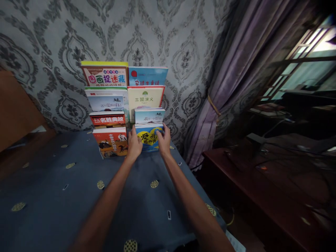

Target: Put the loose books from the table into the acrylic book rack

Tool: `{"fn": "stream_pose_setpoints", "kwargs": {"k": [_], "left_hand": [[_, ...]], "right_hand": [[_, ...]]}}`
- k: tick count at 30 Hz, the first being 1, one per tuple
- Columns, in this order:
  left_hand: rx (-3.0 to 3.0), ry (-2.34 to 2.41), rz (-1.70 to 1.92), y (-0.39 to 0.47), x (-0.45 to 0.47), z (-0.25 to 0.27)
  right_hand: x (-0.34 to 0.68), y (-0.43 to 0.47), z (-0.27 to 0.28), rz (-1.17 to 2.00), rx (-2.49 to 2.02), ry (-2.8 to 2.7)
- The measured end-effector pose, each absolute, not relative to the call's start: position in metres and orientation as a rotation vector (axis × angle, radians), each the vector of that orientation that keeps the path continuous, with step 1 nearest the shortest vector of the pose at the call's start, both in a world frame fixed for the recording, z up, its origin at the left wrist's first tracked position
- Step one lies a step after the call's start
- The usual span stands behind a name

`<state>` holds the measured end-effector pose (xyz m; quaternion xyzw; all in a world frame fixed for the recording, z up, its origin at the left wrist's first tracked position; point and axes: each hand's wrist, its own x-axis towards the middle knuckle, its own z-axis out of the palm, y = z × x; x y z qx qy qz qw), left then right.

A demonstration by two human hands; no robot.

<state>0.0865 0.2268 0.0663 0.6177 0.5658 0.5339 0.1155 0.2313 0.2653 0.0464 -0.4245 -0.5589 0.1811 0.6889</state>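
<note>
A blue book [149,143] with a yellow patch and dark Chinese lettering stands upright at the front of the right column of books. My left hand [134,143] is closed on its left edge. On the opposite edge my right hand [164,139] grips it, thumb over the cover. Behind rise a pale blue book [149,116], a cream book with a red border [145,97] and a light blue book [148,76]. Just left of my left hand stands an orange-red book [111,141]. Whatever props the books up is hidden.
The left column also holds a red book [109,120], a greyish-blue book [106,104] and a yellow-topped book [105,73]. They stand on a blue patterned cloth [86,192] against a wallpapered wall [183,63]. At right are a purple curtain [207,115] and a reddish-brown desk [236,182] with cables.
</note>
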Motion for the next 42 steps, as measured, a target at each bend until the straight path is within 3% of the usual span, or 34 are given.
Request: {"fn": "stream_pose_setpoints", "kwargs": {"k": [21, 31, 42], "left_hand": [[1.761, 1.623, 1.486, 0.231, 0.084, 0.063], [1.832, 1.548, 1.508, 0.224, 0.082, 0.051], [1.862, 1.478, 1.596, 0.212, 0.075, 0.031]], "right_hand": [[0.238, 0.268, 0.048, 0.398, -0.975, -1.269], [0.216, 0.230, 0.087, -0.216, -1.063, -1.839], [0.213, 0.236, 0.088, -0.295, -1.122, -2.020]]}}
